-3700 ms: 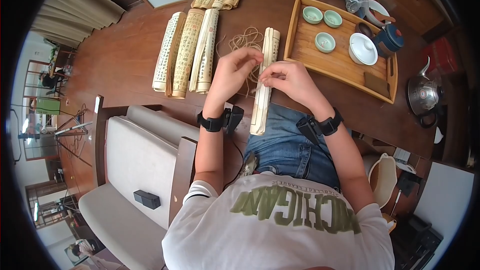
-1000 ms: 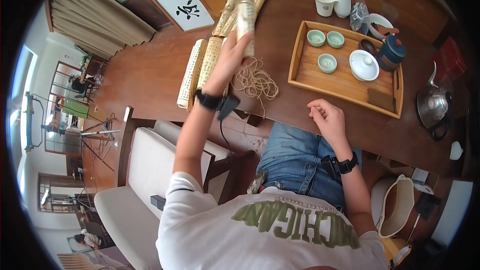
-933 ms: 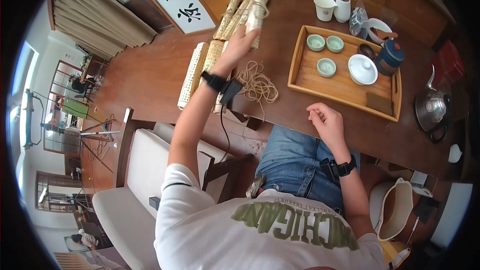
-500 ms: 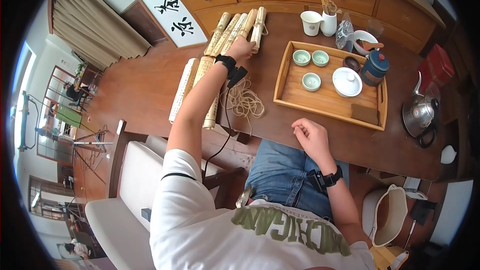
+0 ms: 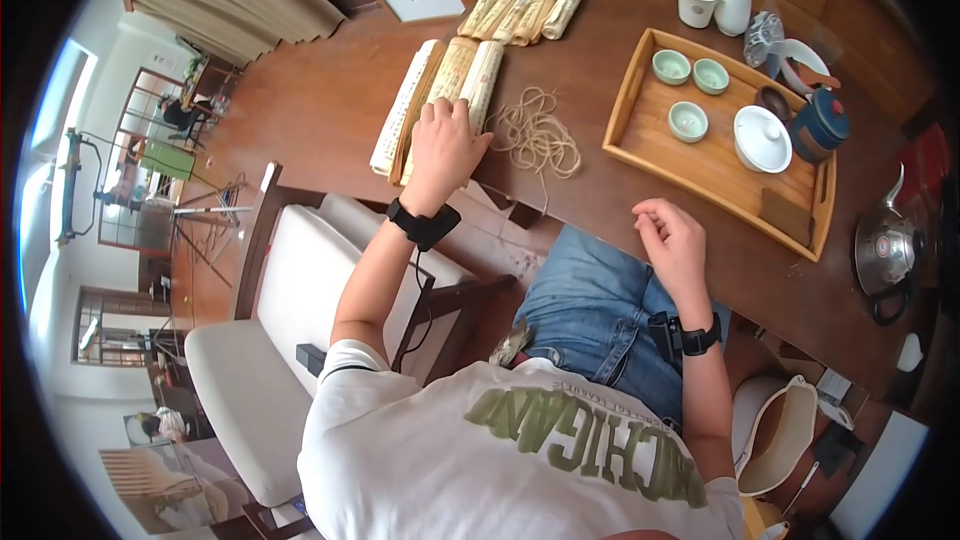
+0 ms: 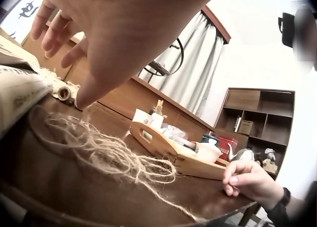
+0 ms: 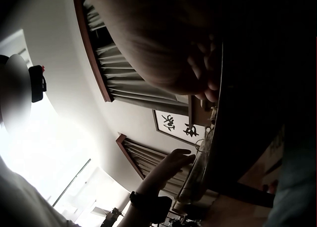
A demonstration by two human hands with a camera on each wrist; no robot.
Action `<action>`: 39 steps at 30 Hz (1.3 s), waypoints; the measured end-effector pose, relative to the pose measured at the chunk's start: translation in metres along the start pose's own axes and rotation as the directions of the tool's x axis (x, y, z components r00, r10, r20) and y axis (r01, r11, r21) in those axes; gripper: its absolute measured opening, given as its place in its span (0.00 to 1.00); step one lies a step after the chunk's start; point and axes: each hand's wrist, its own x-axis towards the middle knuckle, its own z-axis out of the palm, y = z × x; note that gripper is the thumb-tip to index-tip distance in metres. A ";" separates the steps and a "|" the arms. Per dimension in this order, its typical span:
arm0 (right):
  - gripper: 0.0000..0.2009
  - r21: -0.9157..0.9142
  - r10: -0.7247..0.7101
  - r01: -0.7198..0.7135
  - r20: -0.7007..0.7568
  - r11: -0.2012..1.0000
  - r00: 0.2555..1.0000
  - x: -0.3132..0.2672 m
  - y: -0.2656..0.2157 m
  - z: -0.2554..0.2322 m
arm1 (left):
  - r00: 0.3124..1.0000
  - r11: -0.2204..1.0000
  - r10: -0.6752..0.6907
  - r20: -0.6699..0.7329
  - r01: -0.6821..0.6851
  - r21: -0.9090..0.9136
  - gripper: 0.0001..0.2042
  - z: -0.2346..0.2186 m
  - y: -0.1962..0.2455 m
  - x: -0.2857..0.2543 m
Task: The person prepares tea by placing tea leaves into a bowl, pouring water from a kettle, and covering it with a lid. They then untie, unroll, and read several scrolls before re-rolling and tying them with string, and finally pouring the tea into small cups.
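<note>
My left hand (image 5: 447, 148) hovers over the near row of rolled paper scrolls (image 5: 486, 75), its fingers loosely bent and holding nothing. The left wrist view shows the same hand with fingers apart above the table, beside a scroll (image 6: 22, 91). Several more scrolls (image 5: 532, 2) lie side by side in the far row. A loose heap of twine (image 5: 540, 138) sits just right of the near scrolls; one strand trails over the table edge. My right hand (image 5: 676, 245) rests at the table's front edge, fingers loosely curled, with nothing in it.
A wooden tea tray (image 5: 690, 168) with pale green cups (image 5: 688, 121) and a white lidded bowl (image 5: 762, 139) stands to the right. Beyond it are a white pitcher (image 5: 697, 0) and a steel kettle (image 5: 887, 252). A cushioned chair (image 5: 330, 290) is at the left.
The left hand carried a twine-tied scroll to the far row, laid it at the right end and let go, then drew back over the near row. The right hand stayed at the edge.
</note>
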 end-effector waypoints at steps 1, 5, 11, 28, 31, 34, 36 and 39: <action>0.04 -0.001 0.003 -0.003 0.005 1.000 1.000 0.000 0.000 0.000 | 0.998 0.999 -0.045 0.040 0.044 0.007 0.27 -0.003 -0.002 -0.006; 0.04 -0.015 0.021 -0.021 0.010 1.000 1.000 0.000 -0.001 0.000 | 0.991 0.997 -0.081 0.104 0.081 0.006 0.27 0.008 -0.010 -0.021; 0.04 -0.012 0.033 -0.033 0.010 0.999 0.999 0.001 -0.001 0.000 | 0.994 0.987 -0.106 -0.028 0.102 -0.125 0.31 0.041 -0.010 -0.024; 0.15 0.289 0.050 -0.080 0.110 0.954 0.993 -0.002 -0.007 0.013 | 0.948 -0.412 0.005 0.317 0.291 -0.863 0.27 -0.022 0.050 -0.080; 0.30 0.536 -0.010 -0.136 0.261 0.833 0.965 0.000 -0.037 0.015 | 0.949 -0.509 0.120 0.292 0.311 -0.802 0.34 -0.030 0.089 -0.108; 0.36 0.711 -0.100 -0.029 0.139 0.703 0.985 0.002 -0.053 0.027 | 0.913 -0.487 0.309 0.268 0.394 -0.780 0.34 -0.023 0.111 -0.127; 0.35 0.733 -0.066 -0.058 0.139 0.677 0.988 0.006 -0.060 0.023 | 0.908 -0.351 0.350 0.230 0.355 -0.866 0.36 -0.018 0.123 -0.130; 0.28 0.765 0.048 -0.123 0.120 0.633 0.992 0.006 -0.071 0.018 | 0.917 -0.040 0.366 0.157 0.184 -0.982 0.43 -0.018 0.138 -0.126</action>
